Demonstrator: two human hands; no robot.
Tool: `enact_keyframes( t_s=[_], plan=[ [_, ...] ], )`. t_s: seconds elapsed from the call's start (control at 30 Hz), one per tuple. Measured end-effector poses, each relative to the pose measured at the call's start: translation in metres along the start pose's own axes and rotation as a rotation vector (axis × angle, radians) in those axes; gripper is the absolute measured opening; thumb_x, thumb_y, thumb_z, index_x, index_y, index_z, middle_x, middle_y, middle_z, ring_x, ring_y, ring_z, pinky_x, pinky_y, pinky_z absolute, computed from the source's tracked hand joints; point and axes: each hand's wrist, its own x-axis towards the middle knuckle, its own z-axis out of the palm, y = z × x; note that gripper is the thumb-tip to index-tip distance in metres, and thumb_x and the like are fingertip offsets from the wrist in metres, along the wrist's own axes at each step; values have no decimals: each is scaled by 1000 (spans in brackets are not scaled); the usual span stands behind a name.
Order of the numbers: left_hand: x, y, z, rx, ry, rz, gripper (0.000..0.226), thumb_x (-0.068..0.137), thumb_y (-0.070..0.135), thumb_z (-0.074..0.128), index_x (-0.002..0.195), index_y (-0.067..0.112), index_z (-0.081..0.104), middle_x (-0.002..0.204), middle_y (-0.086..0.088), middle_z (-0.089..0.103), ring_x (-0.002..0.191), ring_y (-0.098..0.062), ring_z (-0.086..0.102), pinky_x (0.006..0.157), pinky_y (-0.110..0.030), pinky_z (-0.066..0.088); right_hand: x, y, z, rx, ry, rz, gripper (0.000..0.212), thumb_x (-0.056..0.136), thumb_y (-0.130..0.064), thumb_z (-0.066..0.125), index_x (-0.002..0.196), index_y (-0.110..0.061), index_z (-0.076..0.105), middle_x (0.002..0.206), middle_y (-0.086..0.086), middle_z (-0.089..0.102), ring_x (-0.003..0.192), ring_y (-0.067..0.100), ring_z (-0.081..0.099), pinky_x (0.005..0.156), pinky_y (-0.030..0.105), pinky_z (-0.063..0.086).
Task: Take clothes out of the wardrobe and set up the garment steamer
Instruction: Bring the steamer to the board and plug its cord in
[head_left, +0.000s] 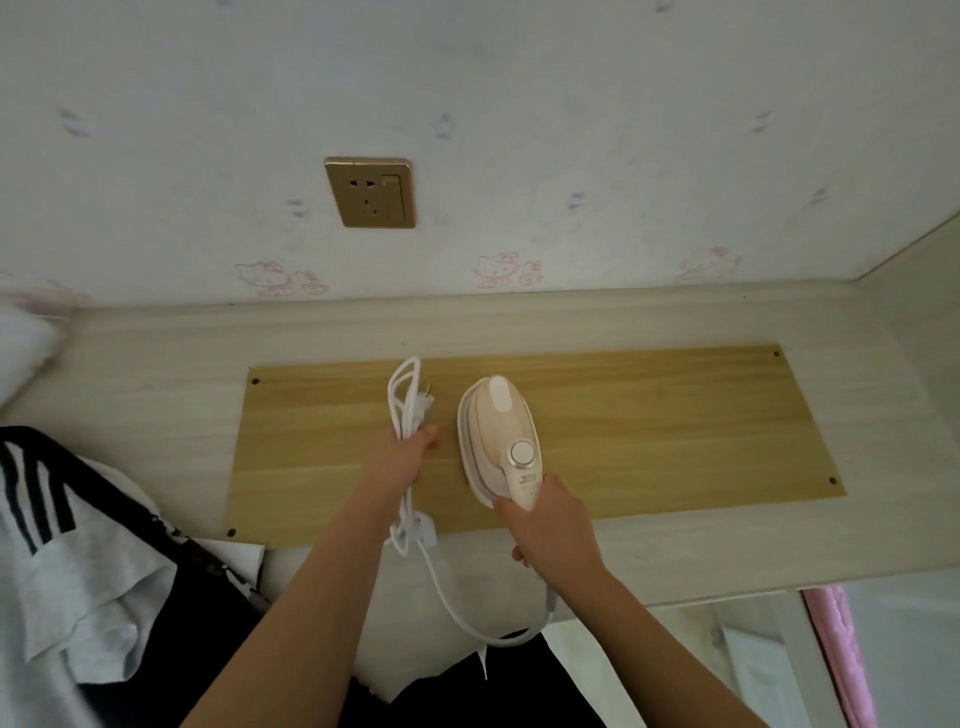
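One pale pink-and-white garment steamer (496, 436) lies on yellow board (649, 426). Right hand (548, 525) wraps its handle; left hand (400, 457) grips the bundled white cord (402, 410).

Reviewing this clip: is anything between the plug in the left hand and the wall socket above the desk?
Nothing visible. The plug sticks out of the bundled cord gripped by the left hand; only bare board and wallpaper lie between it and the socket.

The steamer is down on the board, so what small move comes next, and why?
Probably the left hand shakes loose the coiled cord: its plug is free, the wall socket is empty, and the right hand holds the steamer.
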Motion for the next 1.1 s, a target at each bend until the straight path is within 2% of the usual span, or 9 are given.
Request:
enact_keyframes(
  t_s=[0.17,0.33,0.4,0.5,0.6,0.7,0.83,0.97,1.1],
  plan=[
    [-17,20,-39,-146,-70,119,16,93,18,60,90,6,70,80,-6,69,35,-6,35,37,-19,32,-2,-14,-27,-243,-84,-13,44,86,-53,53,110,-15,50,98,1,62,87,21,61,77,37,52],
    [-43,31,-55,-204,-167,187,18,95,16,57,87,5,68,74,-4,64,38,-7,35,37,-17,29,-18,-51,-51,-555,180,-229,35,94,-42,44,115,-15,48,110,4,57,98,23,55,72,33,46],
    [-55,35,-55,-199,-197,223,19,95,16,56,86,4,67,70,-3,62,40,-7,35,38,-18,28,-19,-72,-55,-462,180,-333,35,95,-38,45,118,-14,53,114,2,59,101,22,56,78,34,49],
    [-70,39,-53,-190,-243,264,18,95,16,56,86,3,66,67,0,62,41,-8,34,39,-17,27,-8,-98,-53,-131,16,-360,35,94,-39,50,118,-15,57,109,-2,64,101,18,60,89,39,51],
    [-82,44,-54,-203,-293,284,17,94,15,57,84,4,65,67,0,61,42,-8,33,39,-16,26,7,-114,-44,214,-207,-215,44,90,-43,55,126,-19,52,106,-2,67,100,16,63,93,42,52],
    [-89,47,-56,-176,-327,294,22,94,17,58,89,-4,63,71,-2,61,43,-8,33,40,-17,27,18,-124,-40,482,-395,-59,37,91,-39,60,118,-14,59,106,7,69,98,22,67,93,41,54],
    [-96,48,-58,-126,-367,298,36,94,23,57,98,-13,60,72,0,62,45,-8,34,43,-17,29,19,-124,-39,581,-518,-96,28,90,-26,64,112,-7,65,101,10,68,93,24,65,95,41,52],
    [-100,50,-56,-99,-364,310,38,96,30,55,103,-6,63,78,-4,65,46,-8,36,47,-18,31,15,-123,-41,683,-570,-128,18,90,-6,63,107,-2,64,92,15,68,87,29,64,88,41,52],
    [-103,51,-51,-89,-350,311,34,96,39,51,107,12,67,85,-6,72,48,-9,41,51,-18,37,13,-123,-46,776,-598,-179,24,90,-4,62,114,1,61,93,15,69,87,29,67,90,45,53]
  ],
)
